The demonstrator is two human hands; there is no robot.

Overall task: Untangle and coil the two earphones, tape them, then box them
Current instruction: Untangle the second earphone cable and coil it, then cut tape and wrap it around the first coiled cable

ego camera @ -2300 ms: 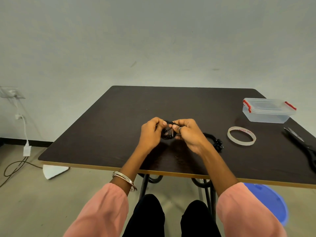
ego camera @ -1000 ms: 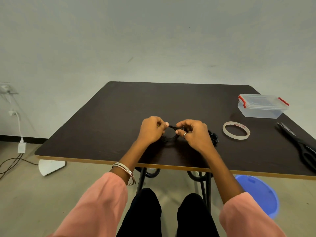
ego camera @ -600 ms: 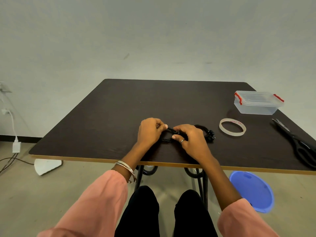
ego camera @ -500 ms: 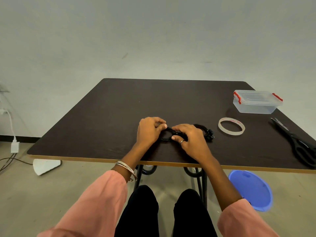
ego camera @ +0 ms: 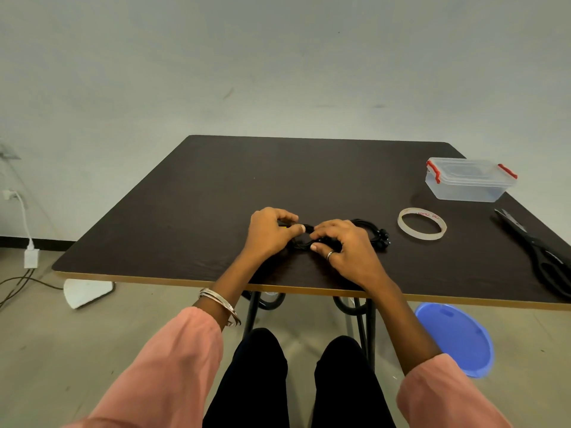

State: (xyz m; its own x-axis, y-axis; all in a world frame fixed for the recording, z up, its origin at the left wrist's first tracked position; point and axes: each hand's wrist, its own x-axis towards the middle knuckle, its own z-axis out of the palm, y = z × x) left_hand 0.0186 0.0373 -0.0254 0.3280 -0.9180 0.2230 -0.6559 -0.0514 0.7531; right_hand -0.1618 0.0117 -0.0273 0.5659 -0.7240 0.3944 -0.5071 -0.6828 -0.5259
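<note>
While left hand [ego camera: 268, 231] and right hand [ego camera: 346, 247] pinch earphone coil [ego camera: 301, 240], tape roll [ego camera: 421, 224], box [ego camera: 469, 180], scissors [ego camera: 537, 248] lie right.

The only lettering in sight was a run of small red print on the inner face of the tape roll [ego camera: 422, 224], lying flat on the dark table [ego camera: 216, 196]; the characters were too small and blurred to make out as words. The clear plastic box [ego camera: 468, 180] with red clips carried no label that could be read, and the black scissors [ego camera: 537, 248] showed no marking either.
</note>
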